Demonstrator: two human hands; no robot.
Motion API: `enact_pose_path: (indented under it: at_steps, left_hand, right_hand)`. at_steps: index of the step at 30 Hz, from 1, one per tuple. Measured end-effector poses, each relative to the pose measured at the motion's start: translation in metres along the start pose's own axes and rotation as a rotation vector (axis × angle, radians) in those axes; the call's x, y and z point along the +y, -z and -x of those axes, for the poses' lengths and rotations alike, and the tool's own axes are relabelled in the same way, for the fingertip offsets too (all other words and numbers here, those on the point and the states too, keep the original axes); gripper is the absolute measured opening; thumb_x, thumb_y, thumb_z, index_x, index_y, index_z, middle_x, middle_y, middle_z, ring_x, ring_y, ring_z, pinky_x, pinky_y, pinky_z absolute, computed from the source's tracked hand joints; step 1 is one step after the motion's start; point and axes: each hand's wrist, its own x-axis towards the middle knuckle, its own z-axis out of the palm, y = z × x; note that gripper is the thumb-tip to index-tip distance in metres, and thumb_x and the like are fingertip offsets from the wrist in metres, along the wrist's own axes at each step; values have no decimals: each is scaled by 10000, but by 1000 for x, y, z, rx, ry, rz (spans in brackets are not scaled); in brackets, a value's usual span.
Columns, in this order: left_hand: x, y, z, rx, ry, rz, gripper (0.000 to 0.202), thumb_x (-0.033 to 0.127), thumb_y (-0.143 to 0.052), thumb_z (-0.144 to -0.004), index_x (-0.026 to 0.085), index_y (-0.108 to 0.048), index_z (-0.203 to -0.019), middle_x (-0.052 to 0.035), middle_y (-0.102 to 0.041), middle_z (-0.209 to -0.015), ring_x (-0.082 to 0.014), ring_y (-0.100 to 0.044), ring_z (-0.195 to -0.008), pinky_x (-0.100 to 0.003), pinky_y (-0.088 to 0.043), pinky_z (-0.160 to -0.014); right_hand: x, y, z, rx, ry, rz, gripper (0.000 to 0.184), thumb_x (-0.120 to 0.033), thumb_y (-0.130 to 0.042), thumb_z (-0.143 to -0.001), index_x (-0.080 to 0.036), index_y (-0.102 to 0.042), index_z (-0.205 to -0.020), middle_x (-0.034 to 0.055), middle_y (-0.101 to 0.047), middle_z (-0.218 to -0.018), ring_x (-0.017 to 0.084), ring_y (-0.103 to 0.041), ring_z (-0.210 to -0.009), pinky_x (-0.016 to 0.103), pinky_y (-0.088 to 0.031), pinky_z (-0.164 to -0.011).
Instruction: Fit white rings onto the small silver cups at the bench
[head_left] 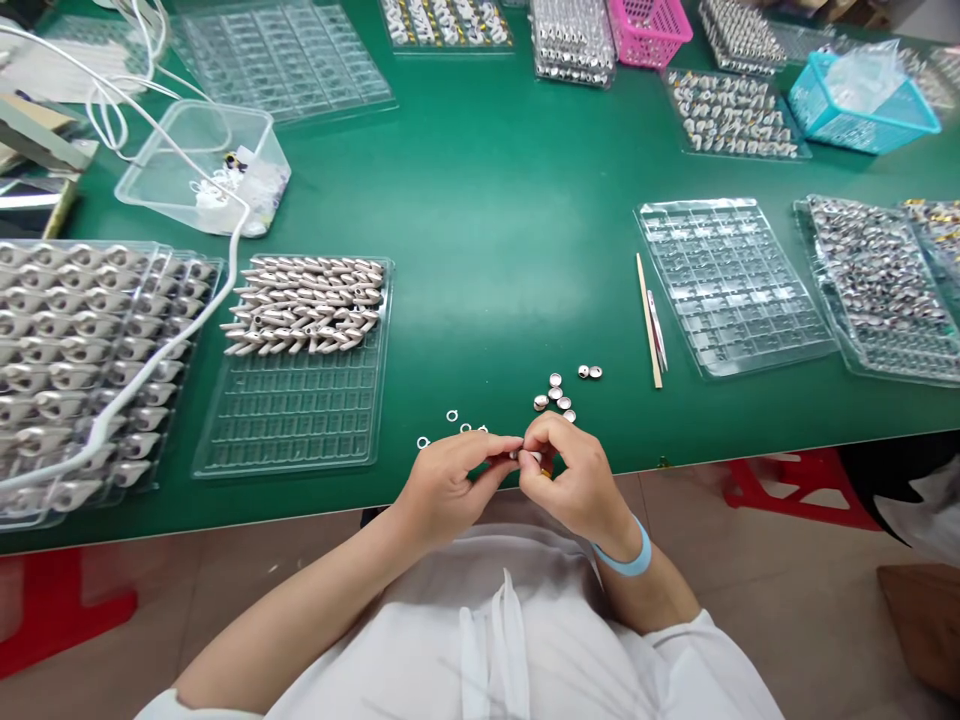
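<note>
My left hand [448, 480] and my right hand [570, 478] meet at the near edge of the green table [495, 230], fingertips pinched together on a small silvery part [517, 455] between them. Just beyond my fingers lie several small round metal caps [559, 395] and a few thin white rings [452, 415]. A blue band sits on my right wrist.
A clear tray half filled with grey oblong parts [304, 305] lies to the left, with fuller stacked trays [82, 350] beyond it under a white cable. To the right lie an empty clear tray [731, 285], a wooden stick [648, 320], and a tray of small parts [881, 265]. Pink and teal baskets stand at the back.
</note>
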Motion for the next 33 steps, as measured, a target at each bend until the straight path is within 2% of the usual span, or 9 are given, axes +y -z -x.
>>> enact_pose_path:
  at_steps: [5, 10, 12, 15, 18, 23, 33]
  left_hand:
    - [3, 6, 1, -74, 196, 179, 147, 169, -678, -843, 175, -750, -972, -39, -783, -860, -140, -722, -702, -211, -568, -637]
    - [4, 7, 0, -161, 491, 485, 209, 261, -688, -853, 175, -732, -1038, -58, -772, -981, -190, -739, -887, -273, -602, -807]
    - [6, 7, -2, -148, 597, 590, 211, 287, -708, -836, 169, -727, -1010, -53, -769, -956, -189, -736, -883, -273, -607, -806]
    - [9, 8, -7, -97, 705, 693, 204, 285, -746, -790, 145, -717, -936, -42, -763, -873, -162, -729, -801, -244, -610, -751]
    - [13, 10, -10, -89, 766, 725, 204, 272, -767, -752, 130, -712, -887, -32, -751, -805, -138, -713, -730, -225, -604, -713]
    - [13, 8, -13, -146, 839, 737, 231, 274, -780, -721, 126, -712, -886, -30, -748, -789, -129, -707, -715, -223, -595, -718]
    - [5, 0, -15, -219, 857, 643, 163, 190, -765, -682, 137, -668, -801, 2, -706, -658, -118, -684, -632, -190, -546, -610]
  right_hand:
    - [-3, 9, -2, -78, -24, -40, 130, -125, -544, -842, -213, -483, -768, -15, -534, -758, 110, -480, -634, 247, -403, -572]
    - [1, 6, -2, -52, -30, -73, 82, -148, -569, -863, -212, -536, -826, -12, -558, -794, 107, -506, -655, 242, -433, -597]
    - [4, 5, 0, -77, -90, -152, 38, -190, -591, -883, -218, -571, -898, -7, -593, -820, 110, -550, -667, 236, -458, -594]
    - [9, 4, 6, -97, -143, -255, 137, -253, -647, -881, -228, -600, -1007, 8, -646, -885, 127, -616, -723, 241, -502, -619]
    - [12, 4, 12, -47, -131, -254, 136, -269, -659, -885, -226, -628, -1011, 20, -664, -911, 140, -643, -763, 252, -525, -658]
    - [13, 3, 14, -32, -163, -252, 135, -288, -627, -915, -222, -663, -1027, 34, -683, -901, 150, -659, -768, 260, -544, -671]
    - [18, 3, 12, -51, -246, -279, 176, -341, -629, -913, -220, -676, -1032, 40, -721, -899, 166, -693, -767, 272, -548, -669]
